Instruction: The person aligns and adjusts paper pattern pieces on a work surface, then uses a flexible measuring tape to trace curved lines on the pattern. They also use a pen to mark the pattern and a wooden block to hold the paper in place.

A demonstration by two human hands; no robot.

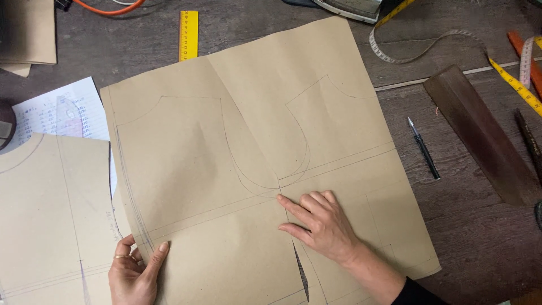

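Large brown pattern sheet (254,169) is lying flat on the dark wooden table (463,237), pencilled with curved and straight lines, a crease running down its middle and a slit near its lower edge.

Right hand (319,223) is resting palm down on the sheet, just right of the crease; fingers loosely spread, index fingertip touching where the drawn lines cross. It is holding nothing.

Left hand (134,271) is gripping the sheet's lower left edge, thumb on top of the paper, the other fingers curled under it, pinching the edge.

Left of the sheet, a second brown pattern piece (51,214) is lying partly under it, with a lined note page (62,110) above that. Above the sheet's top edge a yellow ruler (188,34) is lying upright in view. Right of the sheet a black pen (423,148) is lying apart from it; farther right, a dark wooden ruler (480,135). A measuring tape (451,42) is curling past the sheet's upper right corner.
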